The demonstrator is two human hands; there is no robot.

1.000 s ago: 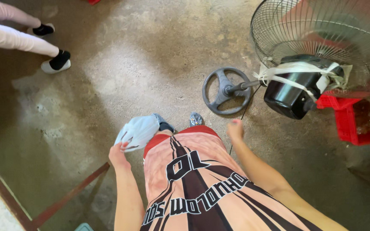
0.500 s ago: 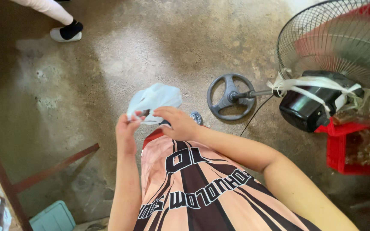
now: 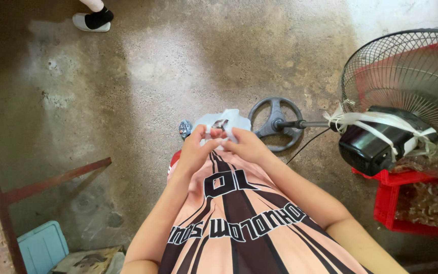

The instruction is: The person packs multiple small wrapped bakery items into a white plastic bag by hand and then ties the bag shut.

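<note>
Both hands have come together since a second ago: then my left hand (image 3: 194,151) held the pale plastic bag (image 3: 222,123) alone at the hip while my right hand (image 3: 248,145) hung loose. Now both pinch the bag, raised in front of the belly over the concrete floor (image 3: 153,66). I read that as working the bag open. View has also swung, so the pedestal fan (image 3: 396,116) sits further right.

Hard to see: something dark inside the bag, can't identify it. Fingertips partly hidden by the plastic. Fan cage, red crate (image 3: 411,203) and someone's sandalled foot (image 3: 93,20) are cut by the frame.
</note>
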